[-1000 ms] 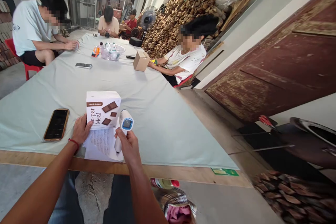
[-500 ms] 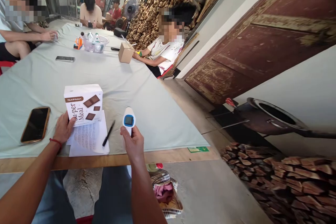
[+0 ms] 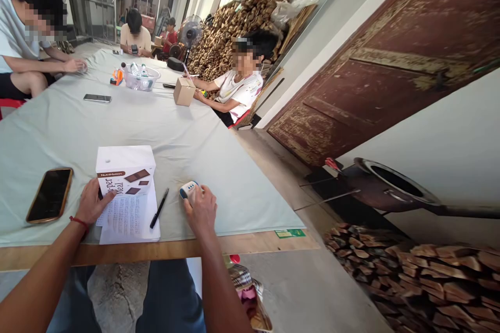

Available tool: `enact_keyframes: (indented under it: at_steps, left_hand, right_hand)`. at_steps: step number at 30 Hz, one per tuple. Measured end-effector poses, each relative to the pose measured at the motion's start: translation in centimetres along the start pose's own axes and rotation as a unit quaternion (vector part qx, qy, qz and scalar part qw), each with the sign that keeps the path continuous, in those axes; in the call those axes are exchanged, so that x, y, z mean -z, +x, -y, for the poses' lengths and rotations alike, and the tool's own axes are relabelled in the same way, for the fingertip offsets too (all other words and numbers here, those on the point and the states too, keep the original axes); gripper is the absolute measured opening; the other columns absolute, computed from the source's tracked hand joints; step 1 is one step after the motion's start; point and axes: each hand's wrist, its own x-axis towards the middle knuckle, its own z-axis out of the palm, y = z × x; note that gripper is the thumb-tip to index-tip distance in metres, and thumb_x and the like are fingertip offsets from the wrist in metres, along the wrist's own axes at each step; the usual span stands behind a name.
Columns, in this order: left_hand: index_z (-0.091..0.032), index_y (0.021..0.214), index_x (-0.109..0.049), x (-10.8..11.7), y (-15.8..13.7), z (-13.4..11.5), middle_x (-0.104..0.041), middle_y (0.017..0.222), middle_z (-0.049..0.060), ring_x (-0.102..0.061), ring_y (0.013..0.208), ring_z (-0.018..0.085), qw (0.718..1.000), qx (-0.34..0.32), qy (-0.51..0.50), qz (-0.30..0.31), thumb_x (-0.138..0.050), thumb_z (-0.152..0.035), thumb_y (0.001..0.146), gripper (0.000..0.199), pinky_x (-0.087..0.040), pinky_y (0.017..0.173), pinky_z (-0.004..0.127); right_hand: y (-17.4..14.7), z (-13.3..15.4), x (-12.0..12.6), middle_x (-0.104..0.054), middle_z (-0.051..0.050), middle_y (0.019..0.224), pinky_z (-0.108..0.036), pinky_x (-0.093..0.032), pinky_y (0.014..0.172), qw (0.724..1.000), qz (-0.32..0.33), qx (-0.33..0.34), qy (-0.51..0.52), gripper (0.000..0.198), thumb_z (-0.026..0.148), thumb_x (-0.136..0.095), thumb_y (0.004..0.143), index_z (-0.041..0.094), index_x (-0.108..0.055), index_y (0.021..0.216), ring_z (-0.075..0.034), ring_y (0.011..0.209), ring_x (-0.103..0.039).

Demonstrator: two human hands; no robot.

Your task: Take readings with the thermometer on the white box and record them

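My left hand [image 3: 92, 201] grips the lower left corner of a white "NutriMotion" box [image 3: 125, 162], its thumb lying across the printed front. Beneath the box are sheets of paper [image 3: 128, 229] covered in rows of writing. A black pen [image 3: 159, 208] lies along the papers' right edge. My right hand [image 3: 202, 210] is closed round a white and blue handheld infrared thermometer [image 3: 189, 190], low over the cloth. Three small marks show on its upturned end, and the rest is hidden under my fingers. Left of my left hand lies a phone [image 3: 49, 195] in a brown case.
Across the table [image 3: 250, 203] stand a clear basin [image 3: 141, 82] of bottles, an orange tape dispenser [image 3: 116, 77], another phone [image 3: 97, 98] and a cardboard box [image 3: 184, 91]. Several people sit around it. On the right are a metal wok stove [image 3: 390, 182] and split firewood [image 3: 422, 270].
My right hand has turned the thermometer over and lowered it, so its screen no longer faces me. The box leans further toward me, showing more of its top. The view has tilted up slightly.
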Motion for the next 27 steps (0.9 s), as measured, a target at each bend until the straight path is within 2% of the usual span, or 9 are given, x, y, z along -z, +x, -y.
enact_keyframes:
  at_steps: [3, 5, 9, 14, 17, 20, 22, 24, 27]
  left_hand:
    - [-0.018, 0.110, -0.059, 0.0, 0.0, 0.0, -0.066, 0.114, 0.013, -0.060, 0.110, 0.033, 1.000, -0.003, 0.002, 0.002, -0.052, -0.055, 0.084, 0.045, -0.047, 0.097, 0.051]
    - [-0.019, 0.112, -0.059, 0.1, 0.0, -0.2, -0.066, 0.113, 0.013, -0.060, 0.109, 0.032, 1.000, -0.001, 0.014, 0.008, -0.053, -0.055, 0.083, 0.046, -0.048, 0.096, 0.051]
    - [-0.019, 0.118, -0.057, 0.2, 0.1, -0.7, -0.066, 0.115, 0.013, -0.060, 0.110, 0.034, 0.998, -0.003, 0.058, 0.018, -0.061, -0.056, 0.077, 0.056, -0.048, 0.095, 0.051]
    - [-0.018, 0.128, -0.051, 0.3, 0.4, -1.5, -0.062, 0.124, 0.015, -0.056, 0.118, 0.035, 0.991, 0.031, 0.109, 0.069, -0.066, -0.052, 0.071, 0.068, -0.043, 0.101, 0.049]
    - [-0.014, 0.139, -0.041, 0.2, -0.4, -2.5, -0.052, 0.140, 0.020, -0.045, 0.134, 0.038, 0.974, 0.099, 0.184, 0.088, -0.065, -0.056, 0.068, 0.086, -0.029, 0.112, 0.055]
    - [-0.007, 0.149, -0.026, 0.2, -2.2, -3.5, -0.032, 0.155, 0.027, -0.024, 0.147, 0.043, 0.951, 0.145, 0.252, 0.106, -0.063, -0.065, 0.064, 0.109, -0.013, 0.115, 0.065]
    - [-0.004, 0.150, -0.023, 0.2, -3.4, -3.8, -0.024, 0.158, 0.029, -0.018, 0.149, 0.043, 0.942, 0.145, 0.273, 0.130, -0.061, -0.070, 0.062, 0.117, -0.011, 0.115, 0.066]
    - [-0.002, 0.150, -0.025, 0.2, -4.4, -3.8, -0.023, 0.158, 0.029, -0.018, 0.149, 0.042, 0.938, 0.131, 0.287, 0.142, -0.060, -0.072, 0.061, 0.119, -0.011, 0.117, 0.063]
    - [0.000, 0.148, -0.031, 0.1, -5.2, -3.6, -0.028, 0.156, 0.031, -0.021, 0.148, 0.042, 0.938, 0.105, 0.305, 0.125, -0.062, -0.073, 0.058, 0.119, -0.012, 0.119, 0.059]
  right_hand:
    - [-0.8, 2.6, -1.4, -0.061, -0.013, 0.128, -0.040, -0.042, 0.102, 0.986, 0.027, 0.141, 0.081, 0.037, 0.014, -0.047, 0.088, 0.020, -0.067, 0.118, -0.026, 0.117, -0.054]
    - [-1.4, 4.0, -2.7, -0.061, -0.012, 0.133, -0.039, -0.044, 0.101, 0.980, 0.059, 0.172, 0.086, 0.042, 0.007, -0.043, 0.086, 0.019, -0.068, 0.118, -0.025, 0.114, -0.055]
    - [-2.5, 4.8, -4.4, -0.065, -0.012, 0.127, -0.040, -0.045, 0.100, 0.980, 0.078, 0.166, 0.080, 0.046, 0.001, -0.042, 0.082, 0.017, -0.070, 0.115, -0.026, 0.110, -0.056]
    - [-3.0, 3.2, -4.6, -0.066, -0.011, 0.115, -0.037, -0.047, 0.096, 0.975, 0.052, 0.189, 0.102, 0.047, -0.003, -0.040, 0.078, 0.017, -0.072, 0.107, -0.023, 0.104, -0.056]
    - [-3.2, 2.3, -4.7, -0.066, -0.012, 0.105, -0.036, -0.049, 0.087, 0.976, 0.011, 0.193, 0.100, 0.035, 0.003, -0.044, 0.085, 0.017, -0.072, 0.101, -0.023, 0.096, -0.057]
    - [-3.6, 2.1, -4.5, -0.064, -0.010, 0.098, -0.034, -0.049, 0.081, 0.968, -0.012, 0.218, 0.122, 0.027, 0.007, -0.045, 0.088, 0.018, -0.068, 0.095, -0.022, 0.090, -0.057]
    - [-3.8, 2.3, -4.3, -0.063, -0.009, 0.099, -0.033, -0.050, 0.082, 0.957, -0.029, 0.236, 0.169, 0.024, 0.009, -0.044, 0.090, 0.019, -0.065, 0.097, -0.020, 0.092, -0.058]
    - [-4.0, 2.7, -3.9, -0.062, -0.007, 0.099, -0.032, -0.051, 0.080, 0.940, -0.063, 0.235, 0.239, 0.019, 0.013, -0.043, 0.093, 0.020, -0.060, 0.099, -0.018, 0.091, -0.059]
    - [-4.5, 3.7, -3.6, -0.061, -0.004, 0.092, -0.029, -0.051, 0.073, 0.906, -0.148, 0.158, 0.363, 0.004, 0.023, -0.051, 0.093, 0.022, -0.053, 0.090, -0.016, 0.084, -0.060]
